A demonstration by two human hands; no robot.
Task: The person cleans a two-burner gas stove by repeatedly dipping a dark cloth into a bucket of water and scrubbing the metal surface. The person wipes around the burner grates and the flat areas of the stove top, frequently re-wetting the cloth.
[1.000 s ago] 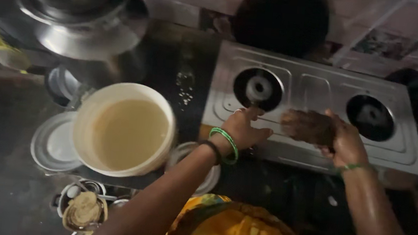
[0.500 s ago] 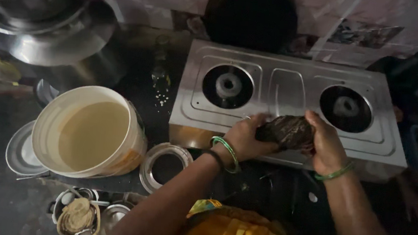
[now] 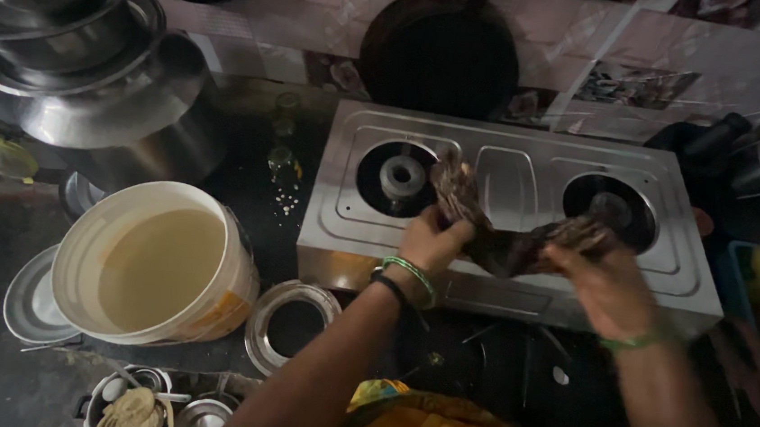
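- Our left hand (image 3: 432,237): clenched on one end of a dark cloth (image 3: 496,227); over the steel stove (image 3: 501,277)
- Our right hand (image 3: 605,281): clenched on the other end
- Bucket (image 3: 210,309): left of stove

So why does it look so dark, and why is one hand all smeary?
Head view: the light is dim, so the floor and corners sink into shadow; the right hand is motion-blurred, as is the dark crumpled cloth it grips; the left hand looks sharper; the shiny steel two-burner stove and stacked steel pots catch soft glare.
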